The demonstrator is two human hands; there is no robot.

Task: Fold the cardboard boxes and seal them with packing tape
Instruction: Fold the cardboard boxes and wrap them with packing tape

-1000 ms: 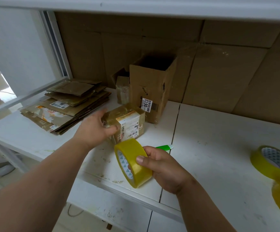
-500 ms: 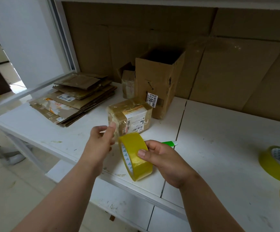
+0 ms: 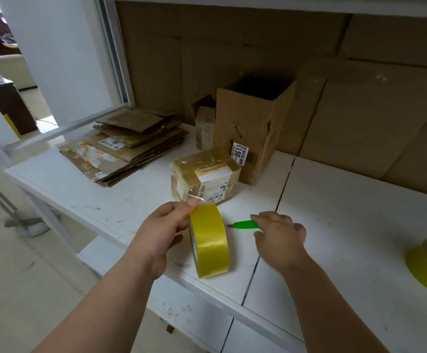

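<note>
At table's front edge, left hand (image 3: 162, 230) pinches the top of the yellow tape roll (image 3: 209, 242), roll standing on edge on the white table (image 3: 347, 225). Right hand (image 3: 278, 236) fingers curl on green cutter (image 3: 245, 224) (blade end pointing left). Taped small box (image 3: 204, 180) just behind; open carton (image 3: 251, 128) and flattened cardboard stack (image 3: 125, 146) farther back

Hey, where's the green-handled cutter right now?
In the head view, the green-handled cutter lies on the white table, just right of the upright yellow tape roll, with the right hand reaching onto its handle.
</note>
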